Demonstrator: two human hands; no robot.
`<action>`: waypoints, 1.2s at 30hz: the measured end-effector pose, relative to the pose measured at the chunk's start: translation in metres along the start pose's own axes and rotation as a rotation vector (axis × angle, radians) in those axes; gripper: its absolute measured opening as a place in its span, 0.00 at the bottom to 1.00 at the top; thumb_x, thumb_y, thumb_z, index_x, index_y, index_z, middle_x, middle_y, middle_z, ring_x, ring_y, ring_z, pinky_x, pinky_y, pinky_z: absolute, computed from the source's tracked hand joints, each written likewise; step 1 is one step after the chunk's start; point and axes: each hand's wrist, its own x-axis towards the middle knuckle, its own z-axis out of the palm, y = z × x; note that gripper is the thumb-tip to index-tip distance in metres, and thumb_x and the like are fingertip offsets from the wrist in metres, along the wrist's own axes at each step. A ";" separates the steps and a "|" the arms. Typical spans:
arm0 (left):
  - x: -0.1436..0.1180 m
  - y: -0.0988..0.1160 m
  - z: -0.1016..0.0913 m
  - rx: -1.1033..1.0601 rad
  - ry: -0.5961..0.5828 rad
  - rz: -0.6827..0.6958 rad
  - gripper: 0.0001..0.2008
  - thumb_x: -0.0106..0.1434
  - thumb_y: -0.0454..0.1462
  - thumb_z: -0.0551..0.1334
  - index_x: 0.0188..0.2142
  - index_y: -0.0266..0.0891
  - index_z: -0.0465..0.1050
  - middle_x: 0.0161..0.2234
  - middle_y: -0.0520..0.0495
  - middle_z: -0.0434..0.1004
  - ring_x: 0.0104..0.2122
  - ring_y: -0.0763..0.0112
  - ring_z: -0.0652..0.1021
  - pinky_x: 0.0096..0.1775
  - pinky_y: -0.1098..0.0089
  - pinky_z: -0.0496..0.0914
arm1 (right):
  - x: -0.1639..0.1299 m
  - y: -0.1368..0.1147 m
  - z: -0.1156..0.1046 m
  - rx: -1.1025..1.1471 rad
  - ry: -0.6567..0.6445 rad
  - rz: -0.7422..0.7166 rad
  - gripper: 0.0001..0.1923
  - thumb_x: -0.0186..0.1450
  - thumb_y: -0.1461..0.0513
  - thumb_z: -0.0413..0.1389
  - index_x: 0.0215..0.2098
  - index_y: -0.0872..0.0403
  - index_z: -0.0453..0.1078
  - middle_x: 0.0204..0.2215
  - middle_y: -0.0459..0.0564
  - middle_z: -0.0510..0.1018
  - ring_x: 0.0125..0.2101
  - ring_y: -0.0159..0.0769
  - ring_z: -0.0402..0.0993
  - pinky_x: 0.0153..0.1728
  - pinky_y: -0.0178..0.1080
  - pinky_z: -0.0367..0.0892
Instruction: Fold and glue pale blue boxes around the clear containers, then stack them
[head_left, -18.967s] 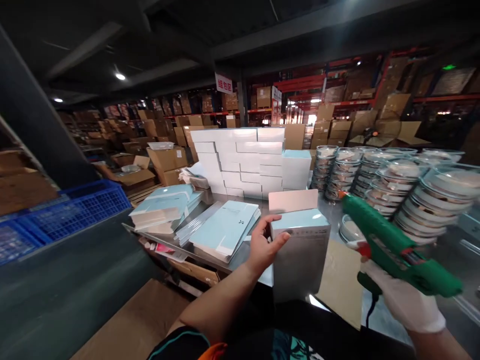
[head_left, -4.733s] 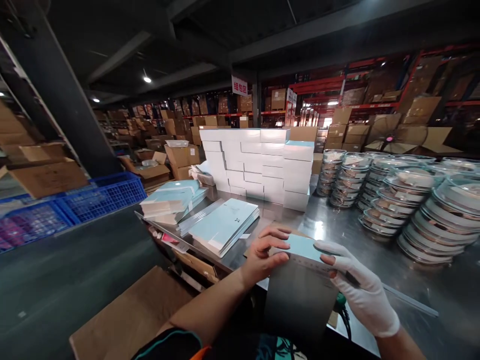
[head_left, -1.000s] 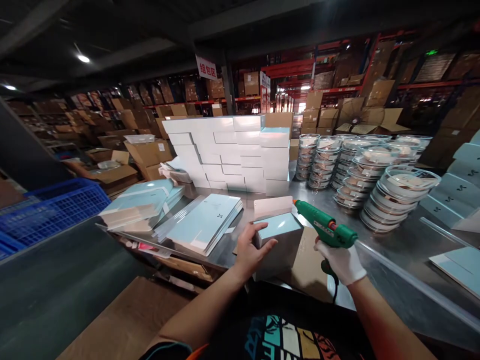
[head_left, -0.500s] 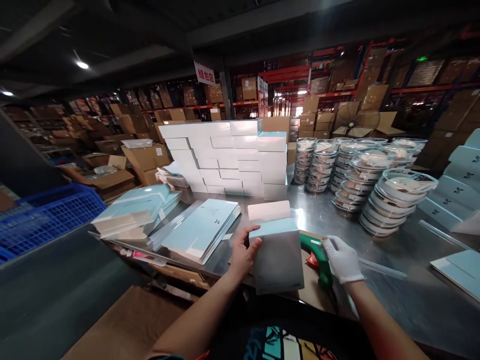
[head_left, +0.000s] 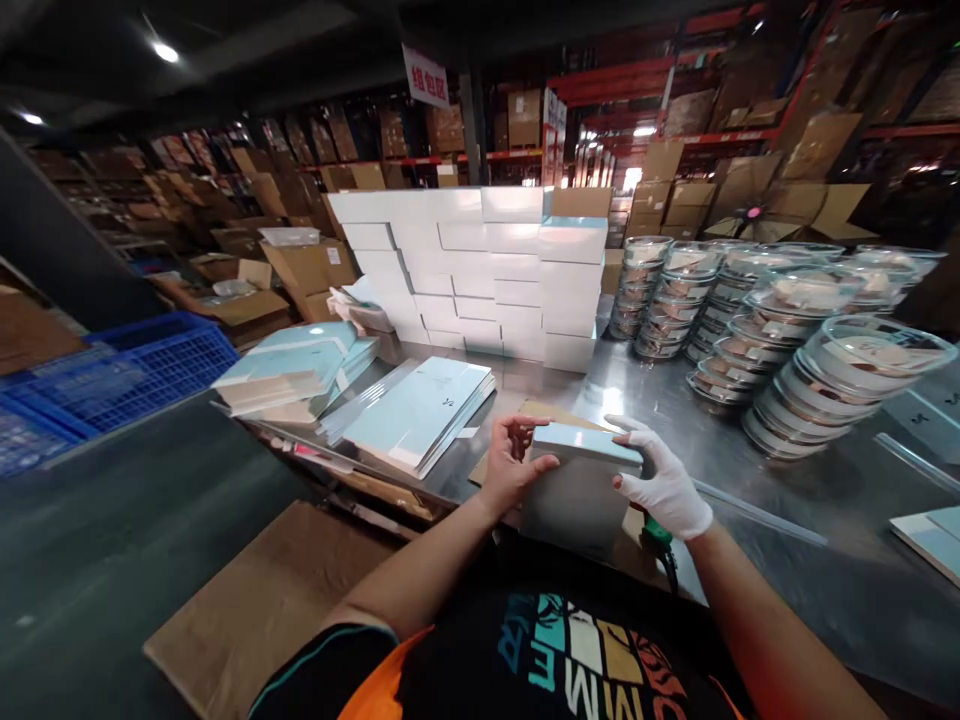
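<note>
Red Chinese characters are shown on a white hanging sign (head_left: 425,76) below the ceiling; they look like "组包区". Large letters "MME" are printed on the person's dark shirt (head_left: 577,650), cut off at both ends. A small dark mark is seen on the flat blue sleeves (head_left: 424,410), too small to be read.

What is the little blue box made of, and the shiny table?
The box looks like smooth coated cardboard: flat panels, crisp folded edges, pale blue top with a slight sheen. The table looks like bare metal, probably stainless steel: grey and mirroring the lights.
</note>
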 end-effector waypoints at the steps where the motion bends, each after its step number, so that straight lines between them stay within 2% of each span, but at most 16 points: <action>1: 0.003 0.001 -0.002 0.031 -0.045 0.026 0.31 0.53 0.57 0.80 0.46 0.42 0.76 0.48 0.41 0.80 0.51 0.56 0.82 0.56 0.56 0.75 | -0.003 0.000 -0.001 -0.023 -0.026 -0.034 0.22 0.62 0.47 0.72 0.49 0.48 0.78 0.63 0.59 0.78 0.63 0.52 0.75 0.64 0.54 0.71; 4: 0.011 0.010 -0.008 0.131 -0.229 0.147 0.20 0.60 0.53 0.77 0.42 0.41 0.83 0.47 0.40 0.82 0.54 0.53 0.82 0.58 0.53 0.75 | -0.008 -0.003 -0.001 -0.072 -0.108 -0.148 0.13 0.72 0.52 0.64 0.52 0.45 0.81 0.63 0.58 0.78 0.64 0.48 0.76 0.65 0.54 0.70; 7: 0.016 0.021 -0.010 0.132 -0.366 0.298 0.13 0.67 0.46 0.73 0.48 0.44 0.85 0.50 0.39 0.85 0.61 0.50 0.80 0.63 0.47 0.72 | -0.008 -0.005 0.001 -0.073 -0.157 -0.226 0.14 0.75 0.56 0.61 0.57 0.41 0.81 0.65 0.56 0.78 0.64 0.45 0.76 0.64 0.50 0.72; 10: 0.019 0.028 -0.010 0.143 -0.423 0.396 0.11 0.69 0.40 0.72 0.50 0.44 0.84 0.48 0.39 0.88 0.63 0.51 0.79 0.64 0.44 0.72 | -0.008 -0.005 0.000 -0.058 -0.189 -0.281 0.16 0.76 0.59 0.60 0.59 0.39 0.80 0.65 0.54 0.77 0.64 0.44 0.76 0.64 0.49 0.72; 14: 0.023 0.034 -0.015 0.171 -0.508 0.364 0.12 0.68 0.41 0.73 0.49 0.42 0.85 0.48 0.38 0.88 0.59 0.51 0.82 0.60 0.49 0.77 | -0.008 -0.007 0.002 -0.025 -0.195 -0.281 0.16 0.76 0.60 0.60 0.58 0.39 0.81 0.63 0.54 0.79 0.64 0.45 0.75 0.64 0.51 0.71; 19: 0.024 0.049 -0.018 0.312 -0.645 0.202 0.16 0.70 0.51 0.68 0.49 0.46 0.87 0.52 0.37 0.87 0.60 0.48 0.81 0.63 0.44 0.73 | -0.018 -0.011 0.007 -0.009 -0.172 -0.162 0.12 0.74 0.56 0.61 0.53 0.39 0.84 0.65 0.52 0.77 0.66 0.48 0.73 0.68 0.55 0.67; 21: 0.021 0.054 -0.018 0.326 -0.647 0.173 0.16 0.71 0.51 0.66 0.49 0.48 0.87 0.52 0.37 0.87 0.61 0.48 0.81 0.62 0.43 0.73 | -0.029 -0.005 0.013 -0.038 -0.114 -0.051 0.18 0.70 0.56 0.63 0.58 0.40 0.81 0.69 0.52 0.72 0.67 0.50 0.71 0.70 0.57 0.64; 22: 0.019 0.054 -0.019 0.324 -0.646 0.176 0.16 0.72 0.51 0.66 0.49 0.48 0.87 0.52 0.37 0.87 0.60 0.48 0.81 0.62 0.42 0.73 | -0.035 0.000 0.016 -0.057 -0.073 0.018 0.26 0.66 0.56 0.66 0.63 0.41 0.77 0.71 0.53 0.70 0.67 0.52 0.71 0.70 0.58 0.64; 24: 0.014 0.052 -0.020 0.304 -0.633 0.177 0.16 0.71 0.52 0.67 0.50 0.48 0.87 0.53 0.36 0.87 0.61 0.47 0.81 0.63 0.42 0.72 | -0.047 0.011 0.025 -0.095 -0.021 0.146 0.43 0.57 0.58 0.70 0.69 0.45 0.69 0.69 0.58 0.71 0.65 0.56 0.73 0.68 0.60 0.67; 25: 0.012 0.049 -0.022 0.290 -0.613 0.167 0.18 0.70 0.52 0.68 0.52 0.48 0.86 0.54 0.36 0.86 0.63 0.46 0.79 0.65 0.42 0.71 | -0.050 0.015 0.029 -0.112 -0.020 0.190 0.46 0.53 0.58 0.70 0.70 0.47 0.68 0.66 0.59 0.74 0.62 0.57 0.75 0.66 0.60 0.69; 27: 0.010 0.040 -0.026 0.252 -0.533 0.122 0.30 0.65 0.55 0.72 0.62 0.48 0.79 0.63 0.34 0.80 0.69 0.45 0.73 0.69 0.42 0.66 | -0.049 0.017 0.033 -0.128 -0.045 0.236 0.44 0.51 0.58 0.69 0.66 0.50 0.70 0.59 0.60 0.80 0.58 0.59 0.78 0.63 0.59 0.73; 29: 0.011 0.029 -0.032 0.187 -0.403 0.059 0.47 0.61 0.58 0.74 0.74 0.49 0.63 0.73 0.32 0.65 0.73 0.44 0.66 0.71 0.43 0.61 | -0.036 0.010 0.029 -0.124 -0.029 0.257 0.39 0.54 0.54 0.69 0.63 0.50 0.71 0.55 0.59 0.82 0.55 0.59 0.80 0.59 0.57 0.76; 31: 0.013 0.017 -0.039 0.115 -0.240 0.018 0.56 0.61 0.61 0.72 0.79 0.48 0.47 0.77 0.29 0.54 0.75 0.43 0.62 0.72 0.43 0.58 | -0.006 -0.004 0.018 -0.131 0.080 0.267 0.40 0.55 0.49 0.70 0.63 0.49 0.69 0.55 0.59 0.82 0.55 0.58 0.80 0.56 0.56 0.78; 32: 0.012 0.009 -0.044 0.091 -0.160 0.001 0.57 0.62 0.62 0.71 0.79 0.47 0.43 0.77 0.27 0.53 0.75 0.43 0.62 0.72 0.43 0.57 | 0.015 -0.012 0.011 -0.137 0.157 0.257 0.42 0.55 0.47 0.71 0.63 0.49 0.68 0.55 0.59 0.82 0.55 0.57 0.80 0.56 0.55 0.78; 34: 0.008 -0.007 -0.053 0.081 -0.026 -0.057 0.58 0.62 0.64 0.69 0.79 0.43 0.42 0.76 0.24 0.55 0.75 0.42 0.62 0.71 0.42 0.58 | 0.070 -0.028 -0.007 -0.138 0.326 0.194 0.42 0.53 0.45 0.72 0.60 0.50 0.67 0.56 0.60 0.81 0.56 0.56 0.80 0.56 0.56 0.77; 36: -0.004 -0.025 -0.061 0.099 0.034 -0.173 0.57 0.61 0.67 0.67 0.77 0.41 0.48 0.73 0.23 0.61 0.73 0.39 0.66 0.69 0.42 0.61 | 0.139 -0.044 -0.025 -0.096 0.434 0.093 0.37 0.56 0.45 0.71 0.57 0.50 0.67 0.53 0.59 0.82 0.51 0.52 0.81 0.55 0.55 0.78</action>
